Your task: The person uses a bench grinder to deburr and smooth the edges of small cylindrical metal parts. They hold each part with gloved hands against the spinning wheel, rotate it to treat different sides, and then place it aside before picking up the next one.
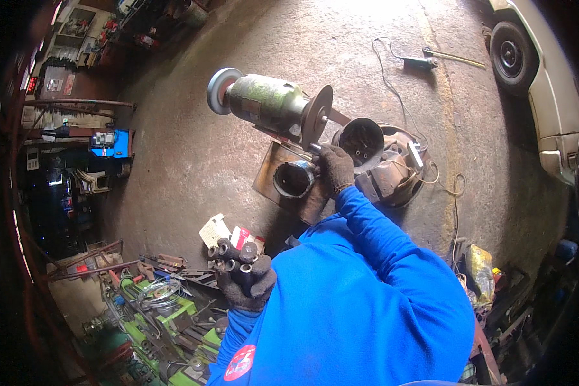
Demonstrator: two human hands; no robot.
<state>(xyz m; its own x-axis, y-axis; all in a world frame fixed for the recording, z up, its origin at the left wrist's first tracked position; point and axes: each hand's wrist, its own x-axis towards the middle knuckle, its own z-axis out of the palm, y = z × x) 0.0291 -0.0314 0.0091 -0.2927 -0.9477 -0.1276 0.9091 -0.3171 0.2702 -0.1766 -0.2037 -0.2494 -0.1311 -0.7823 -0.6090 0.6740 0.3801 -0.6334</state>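
My right hand [336,168], in a dark knit glove, is closed on a small metal tube [314,148]. The tube's end is at the lower edge of the right-hand disc [318,117] of a green bench grinder [258,101]; whether they touch I cannot tell. A pale grey wheel [222,91] sits on the grinder's other end. Low on the left, my gloved left hand [254,286] is wrapped round several short metal tubes [246,269], their open ends facing up. A round metal can [345,139] with small metal pieces inside stands just right of my right hand.
An open cylinder [294,179] stands below the grinder. A rusty bin [392,180] with cords is to its right. An angle grinder [419,63] lies on the floor near a vehicle's wheel [513,54]. Scrap metal and a wire coil [159,294] crowd the lower left.
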